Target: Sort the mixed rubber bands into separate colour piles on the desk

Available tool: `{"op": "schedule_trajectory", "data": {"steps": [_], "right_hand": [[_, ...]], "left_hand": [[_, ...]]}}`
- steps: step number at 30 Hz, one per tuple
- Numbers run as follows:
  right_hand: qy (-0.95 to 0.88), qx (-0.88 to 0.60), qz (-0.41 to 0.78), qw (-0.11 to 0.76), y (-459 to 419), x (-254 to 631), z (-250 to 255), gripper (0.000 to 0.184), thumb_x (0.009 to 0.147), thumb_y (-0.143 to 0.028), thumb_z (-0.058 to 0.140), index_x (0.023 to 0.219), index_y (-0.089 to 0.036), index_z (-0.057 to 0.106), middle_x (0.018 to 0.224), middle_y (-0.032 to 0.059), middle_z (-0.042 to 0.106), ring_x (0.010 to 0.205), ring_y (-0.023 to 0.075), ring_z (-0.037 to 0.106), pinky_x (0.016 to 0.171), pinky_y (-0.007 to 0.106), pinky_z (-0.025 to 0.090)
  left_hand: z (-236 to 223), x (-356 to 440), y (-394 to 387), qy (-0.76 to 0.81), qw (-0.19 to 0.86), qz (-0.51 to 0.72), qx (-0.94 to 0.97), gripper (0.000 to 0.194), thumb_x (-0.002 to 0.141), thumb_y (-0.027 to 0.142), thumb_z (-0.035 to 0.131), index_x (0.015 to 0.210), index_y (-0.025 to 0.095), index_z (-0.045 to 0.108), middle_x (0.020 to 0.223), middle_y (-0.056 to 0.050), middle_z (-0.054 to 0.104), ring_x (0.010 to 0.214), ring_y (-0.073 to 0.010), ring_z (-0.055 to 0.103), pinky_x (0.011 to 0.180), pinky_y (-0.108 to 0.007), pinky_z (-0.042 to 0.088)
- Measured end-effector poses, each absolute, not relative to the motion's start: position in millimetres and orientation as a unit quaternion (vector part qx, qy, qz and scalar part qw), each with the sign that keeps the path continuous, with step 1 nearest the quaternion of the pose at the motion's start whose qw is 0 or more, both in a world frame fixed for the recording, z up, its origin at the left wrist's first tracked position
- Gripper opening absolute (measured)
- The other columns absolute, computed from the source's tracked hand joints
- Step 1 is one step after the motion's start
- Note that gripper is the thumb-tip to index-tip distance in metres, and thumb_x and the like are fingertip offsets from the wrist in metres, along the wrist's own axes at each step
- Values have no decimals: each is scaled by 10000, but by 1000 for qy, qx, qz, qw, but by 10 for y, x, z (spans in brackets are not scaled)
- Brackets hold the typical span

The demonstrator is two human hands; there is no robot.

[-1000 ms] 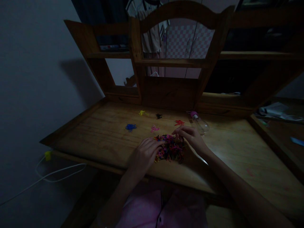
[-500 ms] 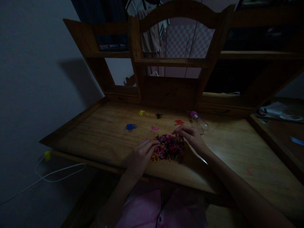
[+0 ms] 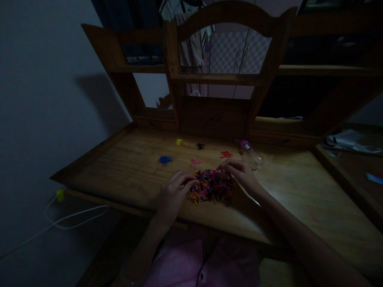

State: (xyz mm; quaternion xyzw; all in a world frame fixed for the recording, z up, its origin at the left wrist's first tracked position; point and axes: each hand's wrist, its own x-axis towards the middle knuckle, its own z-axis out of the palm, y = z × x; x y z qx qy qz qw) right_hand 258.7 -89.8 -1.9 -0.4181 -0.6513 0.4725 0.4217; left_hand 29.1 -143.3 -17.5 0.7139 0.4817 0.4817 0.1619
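Observation:
A mixed heap of small, colourful rubber bands [image 3: 212, 189] lies near the front of the wooden desk. At its left edge is my left hand [image 3: 176, 193], thumb and fingers pinched together; whatever is between the tips is too small to make out. My right hand [image 3: 237, 171] rests at the heap's upper right, its fingers also closed and their tips partly hidden among the bands. Behind the heap are separate little piles: blue bands [image 3: 164, 160], pink bands [image 3: 195, 161], red bands [image 3: 226, 154], black bands [image 3: 200, 146] and yellow bands [image 3: 178, 142].
A clear bulb-shaped bottle [image 3: 253, 156] with a pink cap lies on the desk [image 3: 119, 171] behind my right hand. A wooden shelf unit [image 3: 215, 79] rises along the back. A white cable [image 3: 77, 215] hangs at the left.
My left hand has drawn slightly left, away from the middle of the heap. My right hand has stayed nearly still.

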Motion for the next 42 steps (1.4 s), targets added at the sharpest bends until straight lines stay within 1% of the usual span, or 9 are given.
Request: {"op": "schedule_trajectory", "data": {"steps": [5, 9, 16, 19, 23, 26, 30, 37, 42], "right_hand": [[-658, -417, 465, 420, -884, 2596, -40, 231, 870, -324, 547, 831, -163, 708, 672, 21, 594, 609, 130, 514, 555, 257, 381], [-661, -419, 463, 417, -884, 2603, -54, 234, 866, -333, 546, 841, -166, 709, 677, 22, 602, 618, 134, 523, 567, 259, 394], [-658, -419, 465, 417, -894, 2599, -42, 240, 869, -332, 543, 838, -159, 706, 666, 15, 600, 607, 129, 518, 551, 251, 380], [-662, -420, 460, 416, -892, 2605, -54, 242, 873, -339, 545, 828, -160, 701, 662, 14, 601, 605, 128, 519, 555, 252, 385], [-675, -430, 446, 400, -920, 2589, -34, 228, 856, -372, 583, 836, -174, 694, 709, 25, 641, 651, 142, 565, 589, 260, 418], [-706, -413, 423, 389, -969, 2553, 18, 214, 838, -386, 617, 851, -192, 708, 806, 43, 683, 748, 168, 610, 679, 289, 456], [-744, -386, 396, 376, -1023, 2519, 84, 194, 811, -387, 658, 880, -221, 730, 884, 46, 706, 826, 189, 629, 771, 322, 465], [-759, -351, 416, 357, -1037, 2518, 73, 223, 770, -373, 708, 936, -225, 726, 878, 40, 689, 800, 174, 622, 738, 299, 483], [-761, -342, 429, 347, -1027, 2510, 26, 214, 784, -361, 693, 944, -223, 726, 876, 40, 694, 801, 173, 629, 735, 293, 489]], "left_hand": [[-173, 276, -1430, 487, 161, 485, 709, 73, 860, 249, 614, 849, 209, 674, 868, -14, 674, 839, -150, 636, 769, -250, 517], [-184, 273, -1421, 478, 148, 497, 709, 112, 874, 222, 588, 901, 223, 697, 925, -15, 697, 885, -157, 651, 827, -281, 526], [-156, 283, -1423, 475, 184, 499, 701, 134, 872, 220, 590, 914, 223, 716, 968, -26, 709, 931, -172, 655, 885, -315, 524], [-144, 311, -1447, 473, 220, 504, 688, 106, 850, 248, 624, 869, 218, 723, 924, -25, 710, 892, -169, 660, 851, -305, 537], [-163, 400, -1494, 467, 254, 517, 671, 94, 811, 286, 667, 825, 216, 728, 862, -25, 710, 826, -172, 664, 761, -287, 557], [-193, 497, -1528, 471, 265, 526, 657, 96, 809, 291, 669, 827, 221, 732, 850, -21, 713, 799, -168, 667, 742, -279, 559], [-229, 615, -1545, 492, 286, 533, 626, 115, 794, 316, 683, 841, 223, 733, 846, -14, 720, 780, -168, 677, 716, -269, 565], [-266, 700, -1509, 498, 353, 562, 558, 156, 781, 330, 694, 880, 213, 717, 844, -14, 737, 774, -180, 709, 757, -289, 594], [-232, 734, -1517, 498, 382, 564, 537, 173, 774, 327, 698, 879, 192, 715, 848, -20, 740, 784, -188, 716, 743, -277, 606]]}}
